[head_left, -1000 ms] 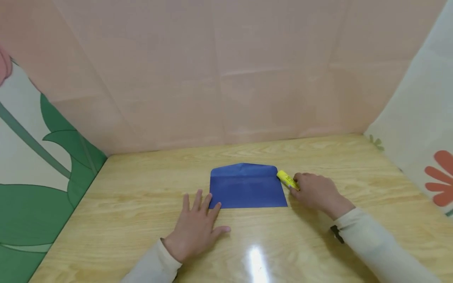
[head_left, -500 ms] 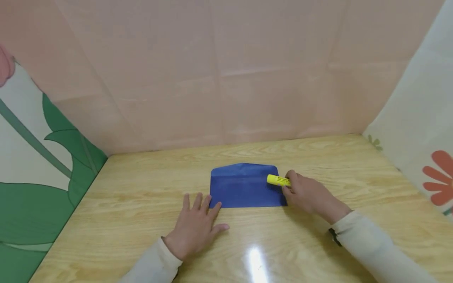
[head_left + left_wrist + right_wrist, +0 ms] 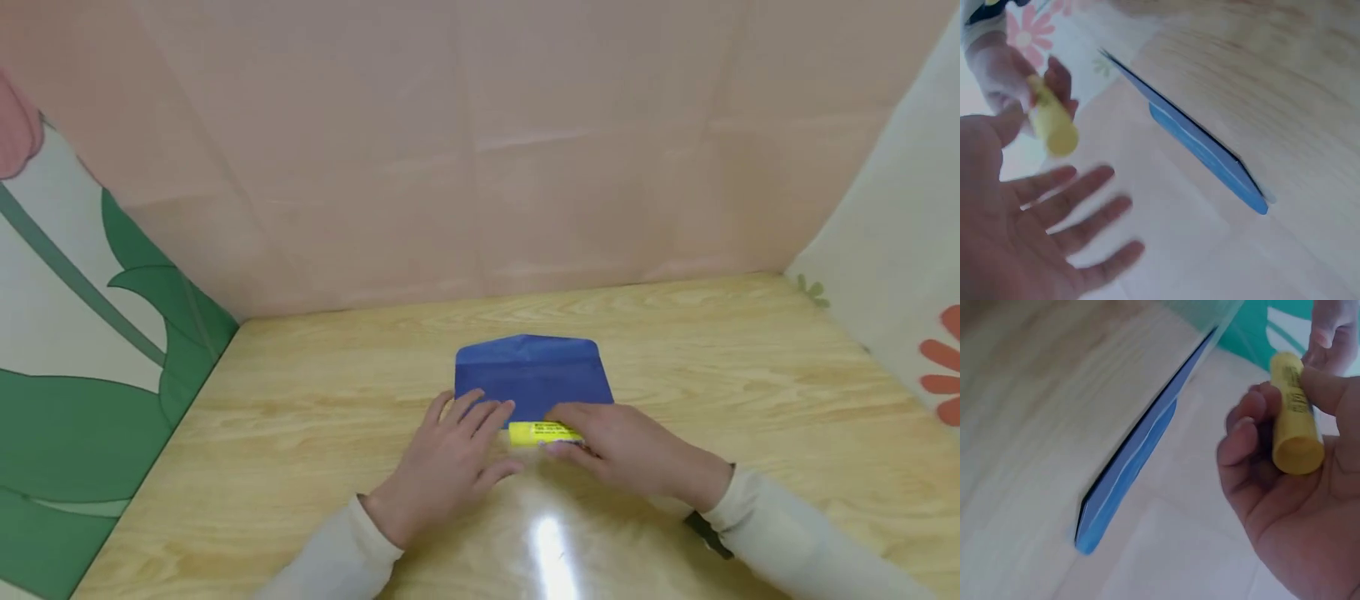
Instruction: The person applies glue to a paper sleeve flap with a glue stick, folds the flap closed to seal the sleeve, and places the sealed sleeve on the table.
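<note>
My right hand grips the yellow glue stick, with thumb and fingers clamped around its barrel and its printed label partly exposed. The glue stick is level above the near edge of the blue envelope, its far end directed toward my left hand. The left fingers are spread apart and hold nothing; the thumb stands clear of them, near the end of the stick. The envelope lies flat on the counter, its flap unfolded and pointing away from me. Judged from this position, the step in hand is presenting the glue stick to the left hand, probably for uncapping. The next move appears to call for closing the left fingers around the free end while the right grip stays firm. I cannot tell whether that end carries a cap.
</note>
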`<state>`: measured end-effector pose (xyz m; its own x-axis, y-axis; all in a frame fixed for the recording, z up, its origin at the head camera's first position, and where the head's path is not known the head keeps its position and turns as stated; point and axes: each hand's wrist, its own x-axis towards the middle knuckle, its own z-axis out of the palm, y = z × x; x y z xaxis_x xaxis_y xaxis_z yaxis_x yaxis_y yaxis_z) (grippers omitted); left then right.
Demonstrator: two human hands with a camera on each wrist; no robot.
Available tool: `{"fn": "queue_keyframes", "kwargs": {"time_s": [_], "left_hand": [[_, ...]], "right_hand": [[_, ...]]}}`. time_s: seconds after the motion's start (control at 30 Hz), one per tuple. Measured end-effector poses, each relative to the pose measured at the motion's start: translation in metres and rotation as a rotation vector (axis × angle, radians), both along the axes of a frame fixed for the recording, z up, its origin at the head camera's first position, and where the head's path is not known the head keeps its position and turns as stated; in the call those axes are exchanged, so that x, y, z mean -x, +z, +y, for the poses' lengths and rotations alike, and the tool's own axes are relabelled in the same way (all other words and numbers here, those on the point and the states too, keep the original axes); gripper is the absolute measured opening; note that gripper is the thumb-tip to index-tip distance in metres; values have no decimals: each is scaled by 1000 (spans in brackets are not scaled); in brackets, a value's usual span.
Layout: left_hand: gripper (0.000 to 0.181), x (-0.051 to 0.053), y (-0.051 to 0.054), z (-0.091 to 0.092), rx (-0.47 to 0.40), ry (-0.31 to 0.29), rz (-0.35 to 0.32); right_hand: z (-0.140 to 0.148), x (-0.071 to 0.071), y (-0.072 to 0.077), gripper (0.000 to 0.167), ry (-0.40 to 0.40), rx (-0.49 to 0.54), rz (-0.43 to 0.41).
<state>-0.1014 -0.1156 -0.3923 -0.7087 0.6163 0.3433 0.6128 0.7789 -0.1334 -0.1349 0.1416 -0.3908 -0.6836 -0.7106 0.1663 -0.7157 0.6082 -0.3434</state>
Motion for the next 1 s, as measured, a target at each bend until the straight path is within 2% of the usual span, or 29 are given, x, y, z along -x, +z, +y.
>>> {"fn": "queue_keyframes", "kwargs": {"time_s": [0.07, 0.17, 0.4, 0.57, 0.7, 1.0], "left_hand": [[63, -1, 2, 2, -22, -67, -20], [59, -3, 3, 4, -39, -122, -59], [34, -2, 3, 7, -71, -175, -115], [30, -4, 0, 9, -52, -195, -133], [28, -5, -1, 8, -65, -201, -152], [28, -3, 2, 7, -147, -207, -220]], "right_hand": [[-2, -1, 1, 22, 26, 33, -17], [-4, -2, 3, 23, 68, 58, -41], [-5, -4, 5, 22, 123, 78, -31], [-4, -6, -3, 16, 139, 95, -27], [-5, -7, -7, 14, 136, 93, 42], [-11, -8, -4, 19, 124, 77, 275]]}}
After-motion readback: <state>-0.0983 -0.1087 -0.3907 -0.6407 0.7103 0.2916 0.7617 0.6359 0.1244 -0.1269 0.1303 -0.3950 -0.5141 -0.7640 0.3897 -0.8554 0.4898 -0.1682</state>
